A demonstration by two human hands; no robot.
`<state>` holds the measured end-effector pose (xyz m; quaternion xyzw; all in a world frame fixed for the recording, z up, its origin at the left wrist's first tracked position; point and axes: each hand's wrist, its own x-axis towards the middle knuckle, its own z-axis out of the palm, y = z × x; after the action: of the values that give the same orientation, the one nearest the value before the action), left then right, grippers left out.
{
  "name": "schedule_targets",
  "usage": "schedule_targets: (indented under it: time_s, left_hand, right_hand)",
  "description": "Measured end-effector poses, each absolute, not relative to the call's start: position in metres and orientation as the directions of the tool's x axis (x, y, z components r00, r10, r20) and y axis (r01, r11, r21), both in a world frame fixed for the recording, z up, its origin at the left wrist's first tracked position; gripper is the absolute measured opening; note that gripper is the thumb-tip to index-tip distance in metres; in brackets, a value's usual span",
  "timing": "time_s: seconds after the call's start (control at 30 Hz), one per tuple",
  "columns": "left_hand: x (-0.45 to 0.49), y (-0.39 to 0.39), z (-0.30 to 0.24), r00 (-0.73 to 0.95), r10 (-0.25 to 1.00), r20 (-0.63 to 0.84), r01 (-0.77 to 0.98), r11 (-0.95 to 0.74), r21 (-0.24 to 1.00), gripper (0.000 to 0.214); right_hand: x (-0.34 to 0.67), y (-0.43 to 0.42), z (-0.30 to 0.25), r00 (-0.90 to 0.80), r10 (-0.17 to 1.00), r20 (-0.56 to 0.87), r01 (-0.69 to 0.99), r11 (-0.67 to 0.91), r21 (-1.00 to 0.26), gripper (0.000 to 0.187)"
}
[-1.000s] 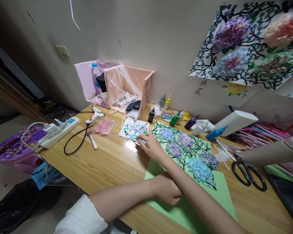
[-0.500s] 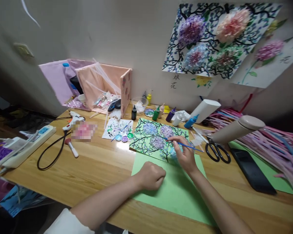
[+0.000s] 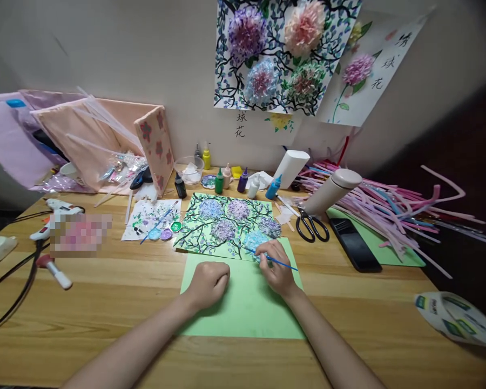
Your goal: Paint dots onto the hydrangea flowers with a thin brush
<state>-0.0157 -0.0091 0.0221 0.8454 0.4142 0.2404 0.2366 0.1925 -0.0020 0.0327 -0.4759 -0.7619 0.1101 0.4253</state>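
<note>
My right hand [image 3: 276,267] pinches a thin blue paintbrush [image 3: 281,263], its tip at the pale blue flower [image 3: 256,241] near the bottom of a painting [image 3: 198,237]. That painting shows several blue and purple blossoms among dark branches on light green. My left hand [image 3: 209,282] rests as a closed fist on a plain green sheet [image 3: 243,319] below the painting. Left of it lies a paint-spotted white paper [image 3: 140,216], with a second blue brush [image 3: 159,222] across it. Small dishes of blue, purple [image 3: 166,234] and green paint [image 3: 175,227] sit at its edge.
Behind the painting stand paint bottles, among them green [image 3: 219,182] and blue [image 3: 274,187]. To the right are scissors [image 3: 311,226], a flask [image 3: 332,190], a phone [image 3: 355,245], pipe cleaners [image 3: 380,200] and a tape roll [image 3: 457,319]. A glue gun [image 3: 62,208] lies left.
The view has swung right, bringing the tape roll into sight. My right hand has drawn back with the paintbrush, from the painting's middle to the pale blue flower. My left fist stays on the green sheet.
</note>
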Motion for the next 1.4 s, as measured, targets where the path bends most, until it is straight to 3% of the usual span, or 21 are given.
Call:
schedule_targets:
  time_s: [0.4,0.73,1.07,1.17,1.2,1.3,1.4]
  left_hand:
    - [-0.015,-0.010,0.022,0.563,0.807,0.176,0.572,-0.535,0.622,0.022]
    - [-0.015,-0.011,0.024,0.562,0.811,0.162,0.554,-0.515,0.654,0.020]
    - [-0.010,-0.016,0.037,0.627,0.777,0.051,0.435,-0.404,0.805,0.024]
    - [0.009,-0.029,0.055,0.747,0.664,-0.042,0.294,-0.273,0.916,0.034]
    - [0.017,-0.033,0.060,0.786,0.605,-0.126,0.197,-0.052,0.979,0.038]
    - [0.044,-0.045,0.069,0.802,0.517,-0.299,0.095,0.384,0.919,0.060]
    - [0.066,-0.053,0.069,0.739,0.528,-0.418,0.168,0.456,0.874,0.067]
  right_hand:
    - [0.194,0.000,0.033,-0.264,0.844,0.466,0.665,0.509,-0.546,0.015]
    - [0.194,-0.001,0.036,-0.272,0.828,0.490,0.673,0.527,-0.518,0.014]
    - [0.192,-0.004,0.045,-0.279,0.800,0.530,0.669,0.559,-0.491,0.016]
    - [0.190,-0.010,0.050,-0.382,0.681,0.624,0.654,0.677,-0.339,0.018]
    - [0.189,-0.011,0.051,-0.433,0.620,0.655,0.642,0.722,-0.259,0.018]
    - [0.190,-0.018,0.052,-0.524,0.472,0.709,0.592,0.801,-0.096,0.020]
    - [0.197,-0.026,0.054,-0.524,0.467,0.713,0.596,0.799,-0.085,0.027]
